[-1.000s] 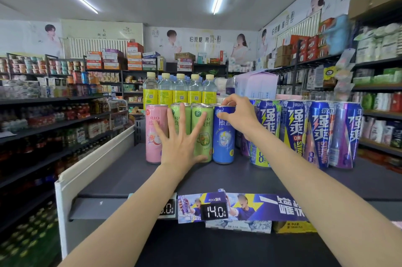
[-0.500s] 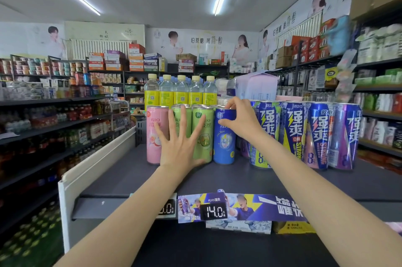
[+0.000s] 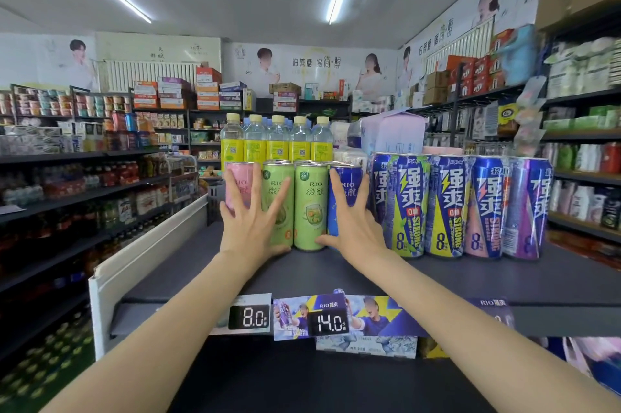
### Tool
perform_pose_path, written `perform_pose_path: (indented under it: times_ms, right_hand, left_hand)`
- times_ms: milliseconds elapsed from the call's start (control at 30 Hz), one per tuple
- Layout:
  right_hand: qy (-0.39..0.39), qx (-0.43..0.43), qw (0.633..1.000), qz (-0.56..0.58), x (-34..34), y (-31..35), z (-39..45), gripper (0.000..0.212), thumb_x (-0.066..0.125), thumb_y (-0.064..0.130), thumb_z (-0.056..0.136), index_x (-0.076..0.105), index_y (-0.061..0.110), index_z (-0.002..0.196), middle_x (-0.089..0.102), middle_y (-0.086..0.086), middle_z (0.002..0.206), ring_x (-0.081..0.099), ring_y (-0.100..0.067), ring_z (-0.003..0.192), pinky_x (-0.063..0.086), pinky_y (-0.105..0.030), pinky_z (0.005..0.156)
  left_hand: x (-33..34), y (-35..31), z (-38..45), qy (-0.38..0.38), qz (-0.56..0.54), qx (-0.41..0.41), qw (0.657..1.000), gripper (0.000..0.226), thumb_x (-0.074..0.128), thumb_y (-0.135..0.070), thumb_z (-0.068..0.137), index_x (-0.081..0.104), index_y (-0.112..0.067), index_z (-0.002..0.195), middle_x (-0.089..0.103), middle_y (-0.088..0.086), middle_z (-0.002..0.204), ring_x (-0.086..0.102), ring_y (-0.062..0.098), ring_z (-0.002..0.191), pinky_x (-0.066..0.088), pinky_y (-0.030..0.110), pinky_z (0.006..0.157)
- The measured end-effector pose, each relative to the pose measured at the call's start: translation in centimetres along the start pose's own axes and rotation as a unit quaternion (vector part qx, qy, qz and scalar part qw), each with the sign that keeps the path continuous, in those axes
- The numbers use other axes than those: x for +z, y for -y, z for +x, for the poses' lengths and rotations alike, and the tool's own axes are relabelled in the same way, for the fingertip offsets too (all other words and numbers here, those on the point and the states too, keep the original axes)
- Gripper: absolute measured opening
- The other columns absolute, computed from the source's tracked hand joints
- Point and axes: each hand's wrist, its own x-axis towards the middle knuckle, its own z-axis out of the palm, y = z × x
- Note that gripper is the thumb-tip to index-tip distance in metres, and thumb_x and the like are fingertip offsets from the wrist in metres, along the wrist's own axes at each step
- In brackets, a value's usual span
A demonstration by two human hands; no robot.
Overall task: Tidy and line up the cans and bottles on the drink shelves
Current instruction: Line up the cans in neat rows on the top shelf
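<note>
On the dark top shelf (image 3: pixel 420 281), I take the green can (image 3: pixel 311 207) at the front as my landmark. It stands upright in a row of slim cans, with a second green can (image 3: pixel 277 204) touching it on the left and a pink can (image 3: pixel 237 187) left of that, while a blue can (image 3: pixel 347 197) stands just to its right. My left hand (image 3: pixel 250 222) lies with straight, spread fingers across the fronts of the pink can and the second green can, its thumb reaching toward the landmark's base. My right hand (image 3: pixel 356 227) is likewise flat and spread, its fingers against the blue can and its thumb touching the bottom of the landmark can. Neither hand is wrapped round anything; both simply press on the can fronts. Behind the landmark stands a line of clear bottles (image 3: pixel 279 143) with yellow labels and pale caps. Farther right of it, beyond the blue can, a row of taller blue and purple cans (image 3: pixel 450 207) stands close together. Below the landmark, on the shelf's front edge, I read a price tag (image 3: pixel 250 316) showing 8.0 and another tag (image 3: pixel 327 322) showing 14.0.
</note>
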Motion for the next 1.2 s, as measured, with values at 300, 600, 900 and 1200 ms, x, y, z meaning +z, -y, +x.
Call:
perform_pose_path:
  times_ms: [300, 600, 900, 1200]
  right_hand:
    - [-0.005, 0.018, 0.999, -0.042, 0.8, 1.2, 0.6, 0.109, 0.067, 0.043, 0.081, -0.022, 0.035, 0.144, -0.028, -0.028, 0.147, 0.05, -0.039, 0.113, 0.048, -0.042, 0.084]
    - [0.007, 0.014, 0.999, -0.041, 0.7, 1.1, 0.9, 0.108, 0.068, 0.041, 0.082, -0.02, 0.034, 0.145, -0.027, -0.03, 0.147, 0.053, -0.039, 0.109, 0.048, -0.041, 0.083]
    - [0.007, 0.027, 0.999, -0.015, 1.0, 1.4, 0.8, 0.11, 0.067, 0.039, 0.083, -0.024, 0.036, 0.143, -0.036, -0.028, 0.144, 0.045, -0.045, 0.119, 0.049, -0.043, 0.083]
    - [-0.017, 0.003, 0.982, 0.186, -0.1, -2.5, 0.1, 0.112, 0.068, 0.001, 0.081, -0.018, 0.035, 0.146, 0.025, -0.012, 0.152, 0.051, -0.034, 0.117, 0.044, -0.037, 0.088]
  left_hand:
    - [-0.5, 0.0, -0.1, 0.018, -0.031, -0.008, 0.999, 0.122, 0.066, -0.066, 0.066, -0.034, -0.04, 0.132, -0.039, 0.014, 0.144, -0.026, 0.057, 0.129, 0.023, 0.065, 0.103]
    - [-0.9, 1.0, 0.3, 0.016, -0.086, 0.008, 0.996, 0.124, 0.074, -0.058, 0.062, -0.028, -0.046, 0.131, -0.027, 0.013, 0.152, -0.026, 0.052, 0.132, 0.022, 0.068, 0.102]
    - [-1.0, 0.0, -0.2, 0.016, -0.045, -0.015, 0.999, 0.127, 0.073, -0.061, 0.062, -0.03, -0.039, 0.133, -0.023, 0.014, 0.153, -0.021, 0.057, 0.131, 0.018, 0.069, 0.102]
    - [-2.5, 2.3, -1.6, 0.009, -0.29, -0.094, 0.952, 0.115, 0.076, -0.016, 0.075, -0.014, -0.034, 0.145, -0.016, 0.025, 0.152, 0.028, 0.047, 0.133, 0.03, 0.047, 0.108]
